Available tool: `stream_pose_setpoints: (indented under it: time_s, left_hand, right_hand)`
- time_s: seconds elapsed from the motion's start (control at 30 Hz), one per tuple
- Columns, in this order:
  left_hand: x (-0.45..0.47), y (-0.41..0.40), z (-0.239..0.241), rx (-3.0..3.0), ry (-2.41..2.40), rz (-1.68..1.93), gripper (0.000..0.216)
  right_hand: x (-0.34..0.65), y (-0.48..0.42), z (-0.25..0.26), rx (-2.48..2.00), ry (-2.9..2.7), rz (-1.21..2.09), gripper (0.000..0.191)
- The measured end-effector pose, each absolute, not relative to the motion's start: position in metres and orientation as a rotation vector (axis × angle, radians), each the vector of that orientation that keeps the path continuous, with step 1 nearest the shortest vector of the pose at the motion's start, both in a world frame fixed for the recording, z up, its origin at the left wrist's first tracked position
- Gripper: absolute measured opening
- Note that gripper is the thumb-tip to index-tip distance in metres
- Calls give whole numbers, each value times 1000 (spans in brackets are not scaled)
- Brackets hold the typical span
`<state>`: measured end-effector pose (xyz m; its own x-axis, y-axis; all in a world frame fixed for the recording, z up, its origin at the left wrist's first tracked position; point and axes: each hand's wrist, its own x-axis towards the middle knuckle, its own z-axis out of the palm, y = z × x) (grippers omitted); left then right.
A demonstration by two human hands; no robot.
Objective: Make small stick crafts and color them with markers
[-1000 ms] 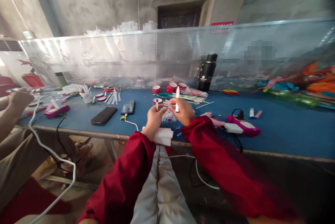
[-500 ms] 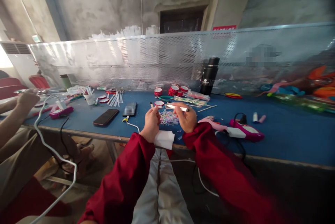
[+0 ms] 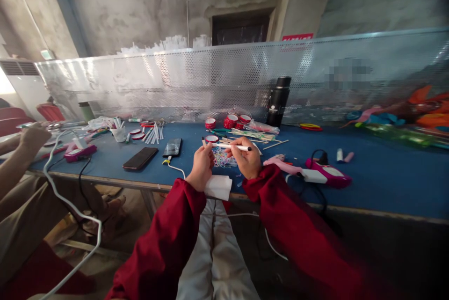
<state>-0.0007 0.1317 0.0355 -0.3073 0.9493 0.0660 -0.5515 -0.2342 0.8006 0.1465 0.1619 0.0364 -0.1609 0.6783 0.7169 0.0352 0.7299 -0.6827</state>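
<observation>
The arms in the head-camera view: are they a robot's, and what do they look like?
No, they are a person's. The left sleeve and right sleeve are deep red, loose and creased, gathered at the wrists. I see no markings on them. The left hand and right hand wear no gloves; rings are too small to judge.

Can't make out the black-tipped piece (image 3: 204, 142), the left hand (image 3: 202, 163) covers most of it. The right hand (image 3: 248, 159) blocks some colourful bits (image 3: 223, 157), too tiny to ID anyway. Co-worker's arm (image 3: 14, 154) and the orange stuff (image 3: 426, 103) get cropped.
</observation>
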Motion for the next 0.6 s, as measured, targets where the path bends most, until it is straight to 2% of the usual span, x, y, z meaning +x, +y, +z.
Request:
stream_pose_setpoints:
  time_s: [0.37, 0.6]
  left_hand:
    - [-1, 128, 39, 718, 848, 1728, 40]
    - [0, 125, 40, 725, 807, 1740, 49]
  right_hand:
    - [144, 170, 36, -607, -1484, 686, 39]
    - [145, 173, 40, -661, -1458, 751, 45]
